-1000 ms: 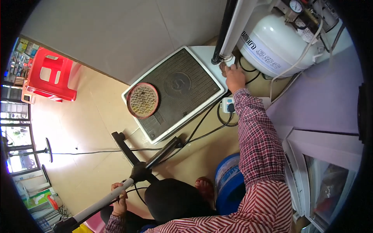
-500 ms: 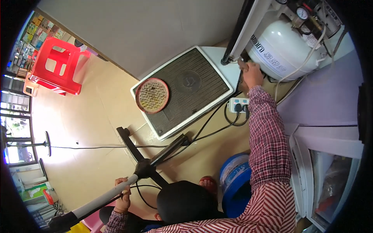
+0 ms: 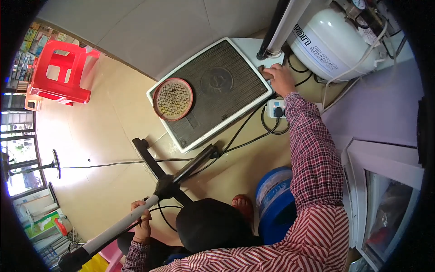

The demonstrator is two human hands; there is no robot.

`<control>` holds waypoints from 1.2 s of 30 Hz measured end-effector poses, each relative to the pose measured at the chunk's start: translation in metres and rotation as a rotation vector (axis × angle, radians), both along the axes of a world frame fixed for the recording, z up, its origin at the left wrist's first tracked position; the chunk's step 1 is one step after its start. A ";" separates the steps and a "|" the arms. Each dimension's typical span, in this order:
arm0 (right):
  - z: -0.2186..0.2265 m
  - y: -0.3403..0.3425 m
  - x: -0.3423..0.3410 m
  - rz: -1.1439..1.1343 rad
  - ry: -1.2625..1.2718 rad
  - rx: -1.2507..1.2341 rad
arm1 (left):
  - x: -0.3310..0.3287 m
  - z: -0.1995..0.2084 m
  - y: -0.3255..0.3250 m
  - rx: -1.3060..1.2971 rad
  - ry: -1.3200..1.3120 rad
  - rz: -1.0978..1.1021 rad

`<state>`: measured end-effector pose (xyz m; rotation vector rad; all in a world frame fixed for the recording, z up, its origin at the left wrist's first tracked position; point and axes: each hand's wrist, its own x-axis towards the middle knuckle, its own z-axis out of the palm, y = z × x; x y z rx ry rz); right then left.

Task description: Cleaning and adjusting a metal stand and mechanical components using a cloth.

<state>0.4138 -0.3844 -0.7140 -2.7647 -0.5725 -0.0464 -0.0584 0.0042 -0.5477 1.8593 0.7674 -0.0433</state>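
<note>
My left hand (image 3: 142, 224) is wrapped round the grey pole (image 3: 122, 225) of a wheeled stand, which lies tilted with its black legs (image 3: 167, 184) off the floor or resting on it; I cannot tell which. My right hand (image 3: 281, 80) presses a brown rag (image 3: 265, 72) onto the white end of a platform scale (image 3: 256, 47), close to the foot of its upright column (image 3: 273, 47). Part of the rag is hidden under the fingers. On the scale's ribbed dark top rests a round red-rimmed tray (image 3: 172, 99) with a speckled inside.
A white tank with gauges (image 3: 333, 45) stands beyond my right hand. A white power strip (image 3: 274, 109) with black cables lies beside the scale. A blue bucket (image 3: 274, 199) is near my foot. Red plastic stools (image 3: 61, 75) stand far left; a glass-fronted cabinet (image 3: 385, 154) is at right.
My right hand has moved left with the rag, from beside the column's far side onto the scale's white end. My left hand keeps its hold on the pole. The view has shifted slightly.
</note>
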 end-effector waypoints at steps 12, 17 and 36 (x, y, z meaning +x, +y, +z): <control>0.033 -0.023 -0.047 -0.219 0.067 -0.083 | 0.003 0.000 -0.001 0.034 -0.035 -0.027; 0.020 -0.011 -0.072 -0.166 0.012 -0.075 | 0.000 -0.007 0.002 0.014 -0.079 -0.067; 0.072 0.149 0.035 -0.392 -0.176 0.382 | 0.002 -0.002 -0.001 0.047 -0.002 -0.025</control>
